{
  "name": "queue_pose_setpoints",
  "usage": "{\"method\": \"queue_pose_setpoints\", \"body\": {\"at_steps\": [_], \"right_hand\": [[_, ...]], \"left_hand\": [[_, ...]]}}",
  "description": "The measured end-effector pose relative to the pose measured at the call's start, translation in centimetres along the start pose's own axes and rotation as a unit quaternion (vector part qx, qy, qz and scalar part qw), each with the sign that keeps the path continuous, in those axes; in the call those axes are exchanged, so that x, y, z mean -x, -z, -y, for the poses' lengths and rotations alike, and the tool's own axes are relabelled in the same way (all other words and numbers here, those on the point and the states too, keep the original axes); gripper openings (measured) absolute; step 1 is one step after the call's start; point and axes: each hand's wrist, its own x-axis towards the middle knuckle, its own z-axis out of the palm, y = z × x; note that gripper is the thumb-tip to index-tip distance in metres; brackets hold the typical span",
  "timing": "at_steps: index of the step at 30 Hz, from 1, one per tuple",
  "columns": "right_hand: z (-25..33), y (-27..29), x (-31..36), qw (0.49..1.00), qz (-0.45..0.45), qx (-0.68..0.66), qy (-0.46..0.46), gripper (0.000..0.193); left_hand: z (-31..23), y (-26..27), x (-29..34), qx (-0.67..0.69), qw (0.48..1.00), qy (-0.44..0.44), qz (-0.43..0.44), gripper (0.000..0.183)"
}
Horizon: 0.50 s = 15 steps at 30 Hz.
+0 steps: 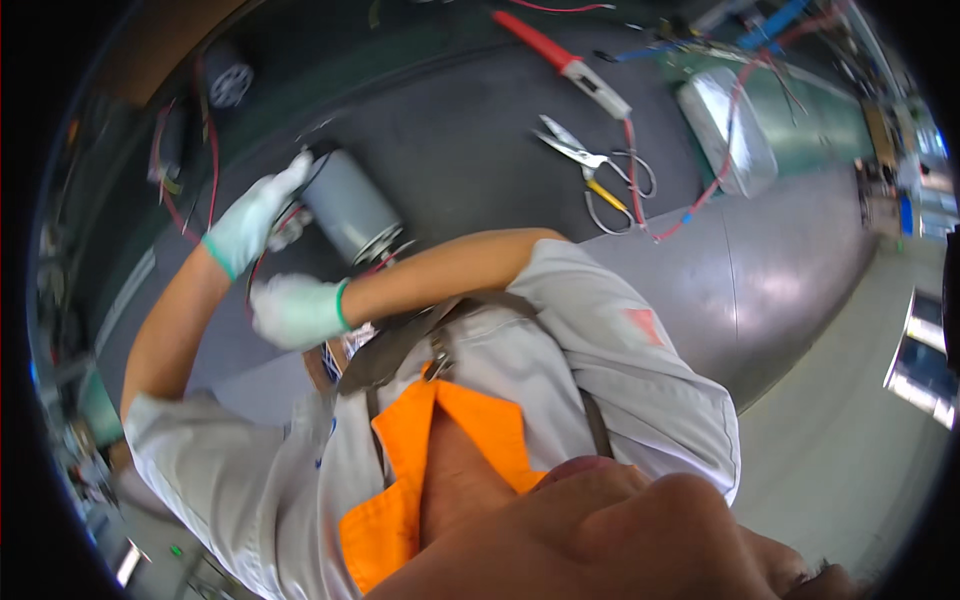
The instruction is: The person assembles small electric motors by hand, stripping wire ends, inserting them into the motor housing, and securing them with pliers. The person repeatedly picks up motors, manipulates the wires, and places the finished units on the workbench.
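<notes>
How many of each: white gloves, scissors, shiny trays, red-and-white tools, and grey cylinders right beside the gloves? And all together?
White gloves: 2
Scissors: 1
Shiny tray: 1
Red-and-white tool: 1
Grey cylinder beside the gloves: 1
Total: 6

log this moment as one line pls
left hand: at grey cylinder | right hand: blurred, grip unclear | scissors: lying on dark mat | pale tray: right of scissors
</notes>
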Motion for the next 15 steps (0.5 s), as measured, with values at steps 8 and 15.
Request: {"method": "queue_pose_setpoints", "body": {"at_steps": [8,15], "right_hand": [[-4.8,20.2,17.5,0.984,-0.09,-0.14,-0.062,0.036],[-9.4,37.2,45.0,0.62,-0.517,0.06,-0.587,0.027]], "left_hand": [[3.7,-2.4,-3.9,-0.013,0.964,-0.223,-0.147,0.059],[3.8,-6.0,-5.2,0.0,0.965,-0.232,-0.125,0.046]]}}
